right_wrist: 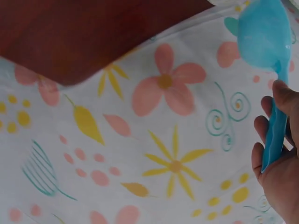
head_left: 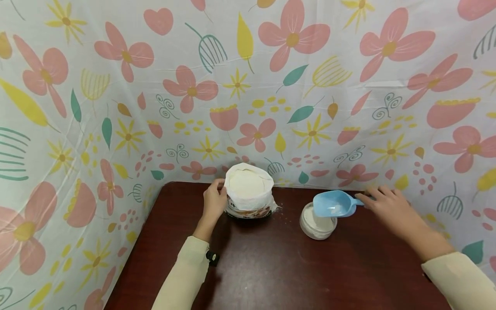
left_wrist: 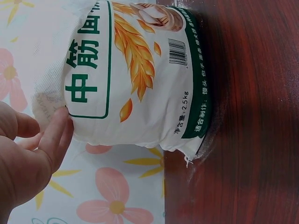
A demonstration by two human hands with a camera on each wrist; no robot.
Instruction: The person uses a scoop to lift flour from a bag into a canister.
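An opened flour bag [head_left: 248,202] stands near the back of the table, pale flour [head_left: 246,183] showing in its mouth. My left hand [head_left: 215,199] pinches the bag's upper left edge between thumb and fingers; the left wrist view shows this hand [left_wrist: 35,144] beside the printed side of the bag [left_wrist: 135,74]. With its fingers curled round the handle, my right hand [head_left: 391,209] holds a light blue scoop [head_left: 334,204]. The scoop is above a round clear container [head_left: 317,228] of white powder and hides part of it. A little white residue shows in the scoop.
The dark red-brown table [head_left: 279,271] meets a flower-printed cloth [head_left: 255,107] along its back edge. White specks of powder lie on the table between bag and container. A small black object [head_left: 212,257] sits at the left cuff.
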